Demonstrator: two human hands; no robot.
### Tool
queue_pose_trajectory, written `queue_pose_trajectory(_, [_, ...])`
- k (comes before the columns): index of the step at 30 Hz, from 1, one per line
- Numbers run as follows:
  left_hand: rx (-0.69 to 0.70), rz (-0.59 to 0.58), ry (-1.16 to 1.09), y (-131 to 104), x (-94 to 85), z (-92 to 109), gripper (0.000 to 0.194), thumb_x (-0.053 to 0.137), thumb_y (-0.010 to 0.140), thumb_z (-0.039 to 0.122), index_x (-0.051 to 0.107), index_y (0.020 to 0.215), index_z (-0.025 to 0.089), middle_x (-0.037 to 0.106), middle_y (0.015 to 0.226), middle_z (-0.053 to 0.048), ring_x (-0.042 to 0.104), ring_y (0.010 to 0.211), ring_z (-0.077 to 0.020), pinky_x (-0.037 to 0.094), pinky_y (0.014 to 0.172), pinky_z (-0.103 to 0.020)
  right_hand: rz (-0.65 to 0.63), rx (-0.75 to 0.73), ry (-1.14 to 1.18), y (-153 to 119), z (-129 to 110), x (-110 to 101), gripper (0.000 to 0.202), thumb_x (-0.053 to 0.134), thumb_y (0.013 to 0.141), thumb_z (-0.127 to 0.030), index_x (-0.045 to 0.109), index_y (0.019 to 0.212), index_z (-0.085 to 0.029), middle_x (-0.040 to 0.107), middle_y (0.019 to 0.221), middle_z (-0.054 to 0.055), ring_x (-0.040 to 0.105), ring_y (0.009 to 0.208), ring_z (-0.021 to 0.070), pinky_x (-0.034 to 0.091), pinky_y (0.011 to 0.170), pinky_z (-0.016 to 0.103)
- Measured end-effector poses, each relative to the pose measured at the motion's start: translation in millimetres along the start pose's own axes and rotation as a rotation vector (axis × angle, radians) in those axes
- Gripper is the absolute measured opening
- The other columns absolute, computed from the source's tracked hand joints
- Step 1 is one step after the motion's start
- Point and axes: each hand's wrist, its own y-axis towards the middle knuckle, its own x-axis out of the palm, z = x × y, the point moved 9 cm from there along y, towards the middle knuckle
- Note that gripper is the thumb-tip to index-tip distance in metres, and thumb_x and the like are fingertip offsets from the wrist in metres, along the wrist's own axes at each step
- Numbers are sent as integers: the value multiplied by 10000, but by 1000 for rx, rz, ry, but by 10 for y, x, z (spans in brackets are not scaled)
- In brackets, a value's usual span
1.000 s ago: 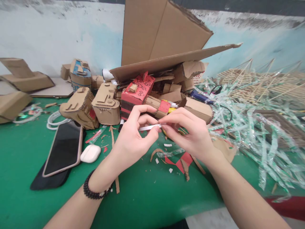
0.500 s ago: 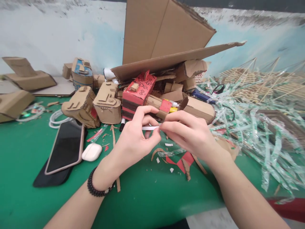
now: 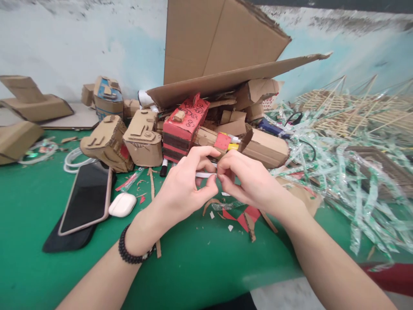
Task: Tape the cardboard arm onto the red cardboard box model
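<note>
Between my hands, above the green table, is a narrow white strip (image 3: 203, 175), mostly covered by fingers. My left hand (image 3: 185, 181) pinches it, thumb against fingertips. At the strip's right end my right hand (image 3: 248, 178) has its thumb and fingers pressed together. Just behind the hands stands a red box (image 3: 186, 125) of cardboard with black drawn patterns. Below them lie red paper scraps (image 3: 241, 217), small white bits (image 3: 230, 228) and thin cardboard strips. What the strip is made of I cannot tell.
At left lie a phone (image 3: 86, 198) and a white earbud case (image 3: 122, 204). Small cardboard models (image 3: 143, 140) line the back, under large cardboard sheets (image 3: 222, 43). Tangled clear tape strips (image 3: 361, 206) and thin wooden sticks (image 3: 335, 112) fill the right side.
My right hand's fingers have curled in more, with the thumb now showing at the strip's end. My left hand keeps its pinch. The view has shifted slightly.
</note>
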Motion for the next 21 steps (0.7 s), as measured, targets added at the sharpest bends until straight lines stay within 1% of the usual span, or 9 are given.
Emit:
queue_pose_trajectory(4, [11, 23, -5, 19, -41, 31, 417, 603, 893, 99, 550, 1288, 223, 771, 891, 28, 680, 767, -138, 498, 741, -284, 60, -27, 27, 21, -11, 14, 132, 550, 995, -121, 515, 952, -240, 604, 887, 2, 577, 722, 138, 468, 640, 260])
queue_pose_trajectory(8, [25, 23, 2, 30, -65, 44, 415, 601, 888, 94, 555, 1279, 223, 740, 851, 43, 655, 731, -132, 492, 744, -288, 141, -54, 65, 36, -54, 19, 130, 546, 994, -131, 508, 952, -248, 599, 875, -2, 557, 702, 138, 462, 623, 261])
queue_pose_trajectory(11, [36, 16, -20, 19, -68, 43, 403, 600, 894, 100, 555, 1276, 221, 712, 841, 47, 652, 745, -133, 490, 740, -284, 177, -48, 131, 39, -49, 17, 149, 560, 974, -109, 512, 951, -249, 593, 868, -8, 573, 713, 135, 475, 627, 258])
queue_pose_trajectory(13, [48, -8, -27, 5, -41, 50, 428, 599, 886, 85, 551, 1289, 222, 689, 826, 58, 640, 738, -129, 487, 732, -276, 219, 6, 212, 26, 34, -29, 154, 580, 969, -104, 524, 957, -246, 589, 858, -17, 583, 702, 127, 487, 612, 246])
queue_pose_trajectory(14, [57, -23, -30, -1, -22, 58, 444, 596, 881, 73, 547, 1296, 222, 677, 815, 65, 632, 734, -125, 489, 734, -271, 261, 51, 261, 10, 106, -77, 142, 587, 981, -114, 534, 966, -245, 588, 861, -20, 582, 680, 119, 485, 588, 237])
queue_pose_trajectory(16, [75, -32, -55, -8, -1, 77, 456, 590, 882, 57, 540, 1305, 220, 669, 806, 73, 623, 726, -117, 499, 741, -261, 377, 167, 362, -46, 280, -203, 92, 603, 1027, -172, 558, 989, -242, 581, 880, -22, 565, 629, 101, 465, 529, 223])
queue_pose_trajectory(18, [74, 1, -119, -5, -22, 77, 413, 597, 915, 74, 537, 1298, 217, 691, 835, 63, 647, 741, -111, 514, 732, -245, 461, 257, 469, -98, 411, -295, 91, 648, 1054, -261, 586, 989, -243, 575, 882, -20, 547, 606, 98, 453, 499, 225])
queue_pose_trajectory(19, [67, 24, -158, 0, -43, 68, 381, 604, 938, 90, 539, 1292, 216, 710, 863, 53, 670, 763, -109, 523, 727, -235, 473, 286, 539, -106, 447, -308, 113, 670, 1058, -299, 601, 987, -244, 577, 872, -18, 546, 604, 102, 460, 499, 230])
queue_pose_trajectory(21, [57, 72, -225, 12, -90, 47, 313, 627, 979, 124, 550, 1269, 214, 750, 927, 29, 726, 840, -107, 548, 754, -213, 437, 329, 716, -86, 471, -262, 143, 705, 1053, -347, 626, 985, -249, 594, 835, -15, 561, 614, 118, 491, 507, 242])
